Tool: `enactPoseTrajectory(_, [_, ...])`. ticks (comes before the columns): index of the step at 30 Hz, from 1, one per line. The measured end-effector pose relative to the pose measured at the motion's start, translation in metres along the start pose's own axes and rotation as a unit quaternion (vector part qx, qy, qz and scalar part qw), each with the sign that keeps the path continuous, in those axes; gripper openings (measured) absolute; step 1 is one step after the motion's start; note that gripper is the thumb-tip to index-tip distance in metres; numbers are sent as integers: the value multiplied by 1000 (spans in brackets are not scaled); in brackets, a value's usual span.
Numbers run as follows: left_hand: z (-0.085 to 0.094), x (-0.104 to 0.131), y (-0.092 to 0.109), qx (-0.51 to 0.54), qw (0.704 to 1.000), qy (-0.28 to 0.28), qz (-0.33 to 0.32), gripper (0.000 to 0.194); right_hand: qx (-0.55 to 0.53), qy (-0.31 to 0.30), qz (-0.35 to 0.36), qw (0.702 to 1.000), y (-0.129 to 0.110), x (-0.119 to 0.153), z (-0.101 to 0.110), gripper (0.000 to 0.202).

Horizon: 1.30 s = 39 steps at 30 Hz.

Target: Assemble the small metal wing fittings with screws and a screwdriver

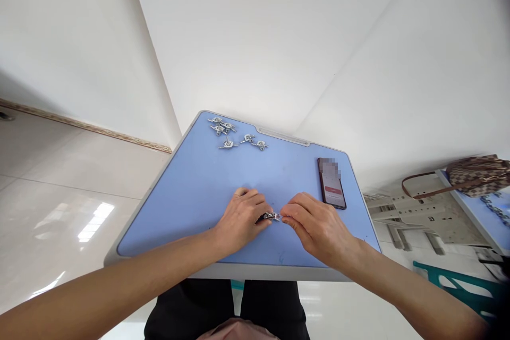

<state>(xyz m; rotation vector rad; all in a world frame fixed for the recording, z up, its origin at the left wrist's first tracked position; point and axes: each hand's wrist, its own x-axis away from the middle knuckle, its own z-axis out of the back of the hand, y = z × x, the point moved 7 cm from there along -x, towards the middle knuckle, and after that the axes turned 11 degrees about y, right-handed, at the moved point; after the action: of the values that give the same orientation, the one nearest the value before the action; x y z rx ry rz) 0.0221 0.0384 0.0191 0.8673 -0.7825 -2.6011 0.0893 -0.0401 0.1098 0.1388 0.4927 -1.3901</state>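
Low over the front middle of the blue table, my left hand (pixel 242 219) is closed around a small shiny metal part (pixel 269 216) that looks partly dark. Its silver end sticks out past the thumb and forefinger. My right hand (pixel 308 219) comes from the other side, thumb and fingers pinched at that silver end. The fingertips hide whether it grips the same part or a separate tiny piece. Further back lie several small silver metal fittings (pixel 228 144) with thin projecting arms, grouped at the rear left.
A phone (pixel 332 183) with its screen lit lies on the right of the blue table (pixel 179 196). White walls (pixel 255 37) rise behind it. At far right, a checkered bag (pixel 478 174) rests on another blue table, and a green stool (pixel 458 284) stands below.
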Motion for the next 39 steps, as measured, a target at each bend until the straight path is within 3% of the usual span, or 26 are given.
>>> enactPoseTrajectory(11, [1,0,1,0,1000,2,0,6,10,-13,-7,1000,1,-4,-1,18])
enactPoseTrajectory(18, [-3,1,-3,9,1000,5,2,4,62,-80,-52,993,9,-14,-6,6])
enactPoseTrajectory(24, [-6,0,-1,-1,1000,-11,2,9,83,-183,116,973,-6,-22,-15,23])
enactPoseTrajectory(30, [-5,-2,0,-1,1000,-4,-1,16,40,-168,283,944,-21,-24,-9,28])
enactPoseTrajectory(32, [-5,-2,-1,-2,1000,-7,-4,15,5,-164,309,937,-23,-22,-9,31])
enactPoseTrajectory(36, [-4,-2,-1,9,1000,6,-7,14,10,-201,241,950,-11,-19,-20,18])
enactPoseTrajectory(39, [-4,-2,-1,11,1000,9,-5,13,38,-191,171,966,-5,-15,-26,12])
